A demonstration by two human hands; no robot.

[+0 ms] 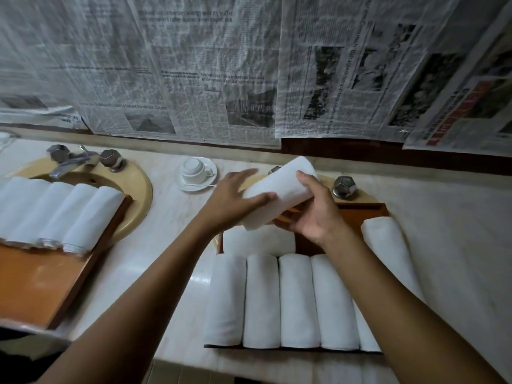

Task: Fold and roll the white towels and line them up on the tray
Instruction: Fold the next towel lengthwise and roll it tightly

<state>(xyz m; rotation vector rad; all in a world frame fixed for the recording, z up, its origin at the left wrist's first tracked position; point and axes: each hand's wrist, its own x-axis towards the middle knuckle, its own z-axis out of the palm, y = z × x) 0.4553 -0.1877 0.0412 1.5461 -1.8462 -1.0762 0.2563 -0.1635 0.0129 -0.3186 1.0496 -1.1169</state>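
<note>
Forearms (144, 295) stretched forward, right hand (314, 217) grip curled round rolled towel (279, 189), left hand (235, 198) grip spread flat on it

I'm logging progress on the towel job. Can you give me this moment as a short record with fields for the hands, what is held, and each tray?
held item: rolled white towel, lifted above the right tray
right hand: grips the towel, thumb over its top
left hand: rests on the towel's near end, fingers straight
right tray contents: front row of rolls side by side; crosswise roll behind them
left tray: holds a far row of rolls
nearby: upturned cup on a saucer
</note>
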